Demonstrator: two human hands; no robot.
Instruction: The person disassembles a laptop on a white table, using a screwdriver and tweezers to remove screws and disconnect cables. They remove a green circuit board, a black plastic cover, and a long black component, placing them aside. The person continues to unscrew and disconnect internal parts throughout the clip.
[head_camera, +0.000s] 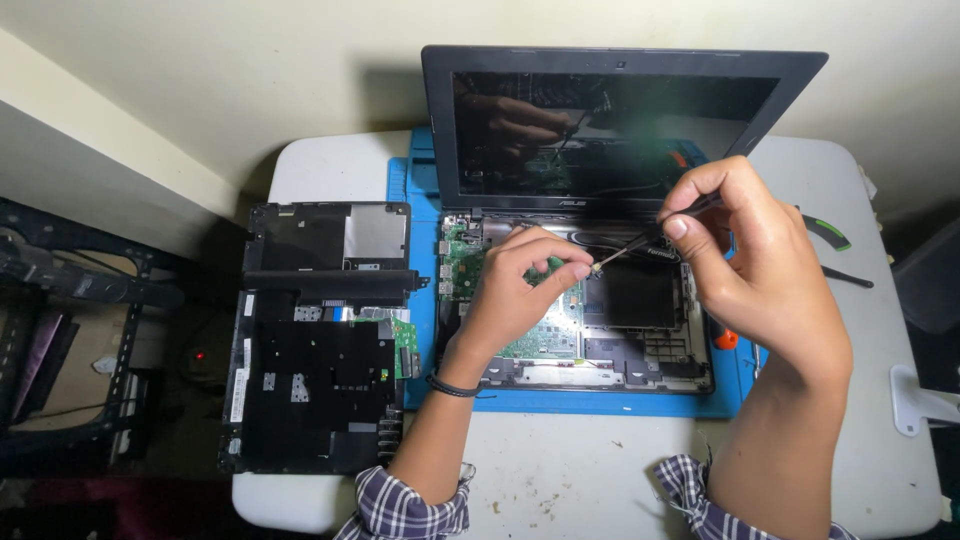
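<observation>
An opened black laptop (620, 120) stands on a blue mat (600, 402), its base uncovered so the green circuit board (462, 262) shows. My right hand (745, 265) grips a thin black tool, likely tweezers or a fine screwdriver (640, 240), whose tip points down-left. My left hand (515, 290) rests over the board with thumb and forefinger pinched close to the tool's tip; whether they hold a small part I cannot tell. The dark screen mirrors both hands.
A removed black keyboard cover (318, 340) lies face down left of the mat, overhanging the white table (570, 480). A black and green tool (830, 235) lies at right, an orange-tipped item (726, 339) by the laptop's right edge. A dark rack (70, 330) stands far left.
</observation>
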